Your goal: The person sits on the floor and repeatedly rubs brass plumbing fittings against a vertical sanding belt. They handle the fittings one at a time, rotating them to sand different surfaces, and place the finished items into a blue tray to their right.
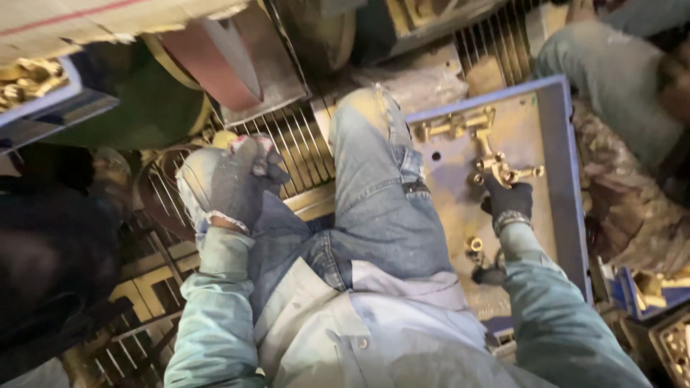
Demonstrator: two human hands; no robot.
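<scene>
A single camera sits on the person's head and looks steeply down over the chest and lap, close to the body. The knees [374, 144] point toward the top of the frame. The left hand [226, 179] shows at left, the right hand [509, 201] over a blue tray [568, 165] at right.

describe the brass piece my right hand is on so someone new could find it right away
Start at the flat blue-rimmed tray beside the right knee. On its dusty floor lie two brass tap fittings; the gloved right hand touches the nearer, smaller brass fitting. The long brass fitting lies farther up the tray, untouched.
</scene>
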